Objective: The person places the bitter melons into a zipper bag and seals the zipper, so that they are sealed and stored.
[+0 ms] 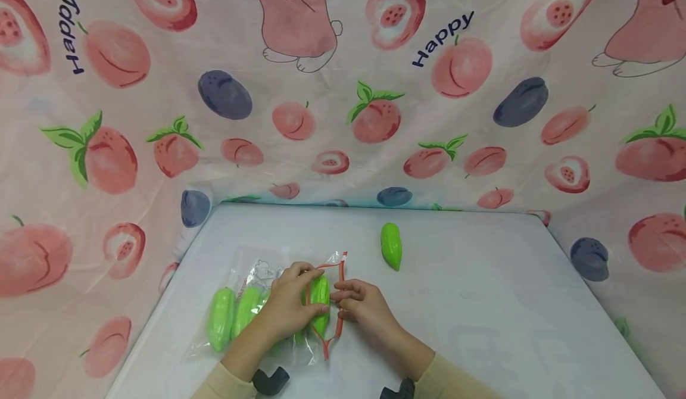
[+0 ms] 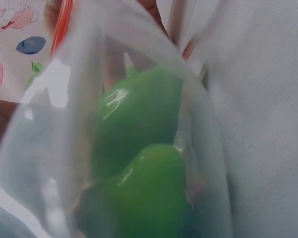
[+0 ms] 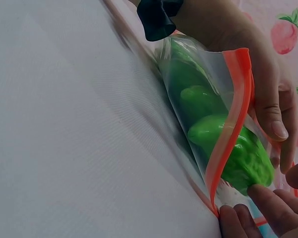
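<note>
A clear zip bag (image 1: 262, 271) with an orange-red zip edge (image 3: 231, 124) lies on the table, its mouth spread toward the right. Several glossy green toy vegetables (image 1: 220, 318) are inside; their exact kind is unclear. One bumpy green vegetable (image 3: 248, 161) sits right at the mouth. My left hand (image 1: 292, 304) holds the bag's upper edge, thumb and fingers bent over it. Opposite it, my right hand (image 1: 367, 306) reaches to the mouth with fairly straight fingers (image 3: 273, 206), touching the tip of that vegetable and the rim. The left wrist view shows green vegetables (image 2: 139, 119) through the plastic.
Another green vegetable (image 1: 391, 246) lies alone on the white table (image 1: 482, 304), beyond my right hand. A fruit-printed cloth (image 1: 321, 83) hangs behind the table and along its sides. Dark wrist mounts (image 1: 270, 381) sit by both sleeves.
</note>
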Tool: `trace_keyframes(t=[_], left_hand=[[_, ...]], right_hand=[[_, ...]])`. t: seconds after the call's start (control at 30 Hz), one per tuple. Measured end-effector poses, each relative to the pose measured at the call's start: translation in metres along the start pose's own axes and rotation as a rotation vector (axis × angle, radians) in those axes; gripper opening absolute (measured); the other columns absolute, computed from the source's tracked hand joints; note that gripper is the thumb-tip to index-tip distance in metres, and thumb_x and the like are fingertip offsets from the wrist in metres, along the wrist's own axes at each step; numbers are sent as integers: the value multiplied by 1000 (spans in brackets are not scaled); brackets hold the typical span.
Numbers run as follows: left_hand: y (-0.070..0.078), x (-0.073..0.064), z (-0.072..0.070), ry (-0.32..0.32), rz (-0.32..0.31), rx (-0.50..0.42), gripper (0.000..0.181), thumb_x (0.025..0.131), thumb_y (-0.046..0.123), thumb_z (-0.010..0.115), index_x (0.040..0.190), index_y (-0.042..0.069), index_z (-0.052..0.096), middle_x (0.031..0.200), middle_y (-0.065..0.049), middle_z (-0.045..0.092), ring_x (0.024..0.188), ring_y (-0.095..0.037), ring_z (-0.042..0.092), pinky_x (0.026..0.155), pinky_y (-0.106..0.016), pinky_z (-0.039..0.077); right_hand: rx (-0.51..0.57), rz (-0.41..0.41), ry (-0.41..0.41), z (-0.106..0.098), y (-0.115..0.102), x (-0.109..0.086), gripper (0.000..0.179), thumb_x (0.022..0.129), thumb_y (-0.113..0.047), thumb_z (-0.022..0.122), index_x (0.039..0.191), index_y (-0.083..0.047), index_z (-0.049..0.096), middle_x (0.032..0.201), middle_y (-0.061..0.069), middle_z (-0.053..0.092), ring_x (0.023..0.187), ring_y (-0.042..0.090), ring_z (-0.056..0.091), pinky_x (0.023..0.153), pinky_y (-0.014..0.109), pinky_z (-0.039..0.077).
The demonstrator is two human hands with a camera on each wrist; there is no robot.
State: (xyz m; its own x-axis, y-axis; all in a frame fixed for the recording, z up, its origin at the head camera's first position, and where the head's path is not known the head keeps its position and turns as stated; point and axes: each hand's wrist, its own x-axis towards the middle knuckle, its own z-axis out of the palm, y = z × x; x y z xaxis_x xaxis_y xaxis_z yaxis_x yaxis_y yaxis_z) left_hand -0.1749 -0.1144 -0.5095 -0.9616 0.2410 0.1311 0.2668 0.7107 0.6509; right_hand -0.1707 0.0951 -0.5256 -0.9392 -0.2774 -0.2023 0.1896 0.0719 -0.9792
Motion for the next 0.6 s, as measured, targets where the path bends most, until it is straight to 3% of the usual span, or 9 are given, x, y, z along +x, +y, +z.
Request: trace_keyframes(t=[0.3, 0.47, 0.6], left_hand=[[0, -1, 0, 1, 4, -6, 73, 79, 28, 98, 145, 16, 68, 139, 3, 59, 129, -24, 58, 115, -60, 39], [-1, -1, 1, 1, 7, -8, 74, 78, 27, 98, 145, 16, 68, 138, 2, 59, 129, -24, 59, 115, -60, 38], [-1, -1, 1, -2, 7, -3, 73, 79, 28, 98, 145, 16, 68, 138, 2, 59, 128, -24, 59, 116, -62, 39]], right_hand=[[2, -10, -3, 1, 0, 2, 45, 99, -2, 60, 142, 7, 58, 131, 25, 73, 107, 22, 72, 91, 40, 66], [15, -18, -13, 0, -1, 5, 46, 103, -3, 60, 148, 5, 53, 146, 23, 65, 117, 29, 71, 92, 41, 65], [10, -23, -44, -1, -2, 6, 47, 105, -4, 58, 151, 4, 51, 150, 22, 64, 125, 34, 70, 95, 41, 64]])
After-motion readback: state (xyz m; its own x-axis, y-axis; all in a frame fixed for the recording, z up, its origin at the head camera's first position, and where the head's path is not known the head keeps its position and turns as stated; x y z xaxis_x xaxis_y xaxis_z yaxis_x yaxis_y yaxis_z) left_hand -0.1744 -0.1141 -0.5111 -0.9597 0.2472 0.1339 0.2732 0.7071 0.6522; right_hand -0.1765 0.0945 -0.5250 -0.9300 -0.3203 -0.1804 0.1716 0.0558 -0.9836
